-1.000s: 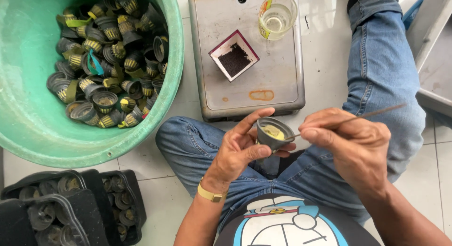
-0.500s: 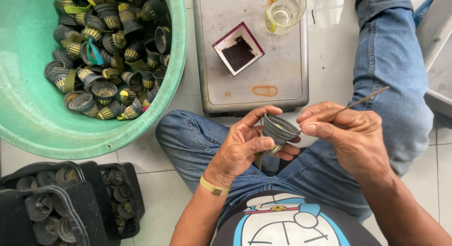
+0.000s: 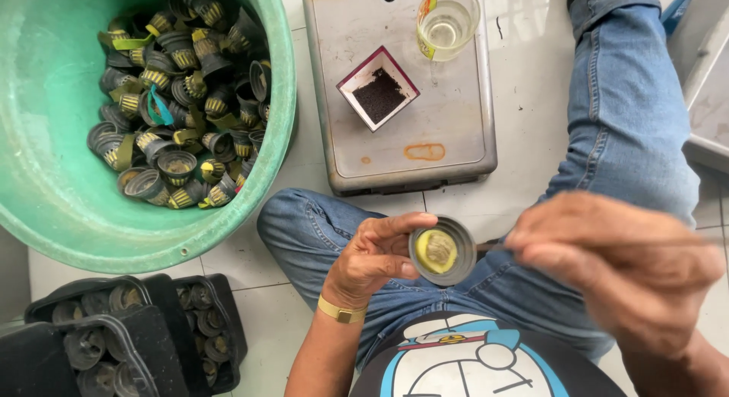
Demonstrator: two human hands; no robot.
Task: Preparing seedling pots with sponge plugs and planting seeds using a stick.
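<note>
One cup in hand, loads to go

Left hand [image 3: 372, 260] pinches a cup [image 3: 442, 250]; right hand [image 3: 619, 268] grips a stick [image 3: 490, 246]. Basin [image 3: 45, 207] full, trays [image 3: 163, 298] part-filled.

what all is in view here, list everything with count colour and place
small cup: one, dark grey with yellowish filling, in left hand over the lap
thin stick: one, brown, in right hand, tip at the cup
basin: one, green, top left on the floor
cups in basin: many, grey and yellow, piled
metal box: one, grey, top centre
square dish: one, white, dark grains, on the box
glass: one, clear, pale liquid, on the box
trays: black, bottom left, holding cups
left hand: grip on cup
right hand: blurred, grip on stick
</note>
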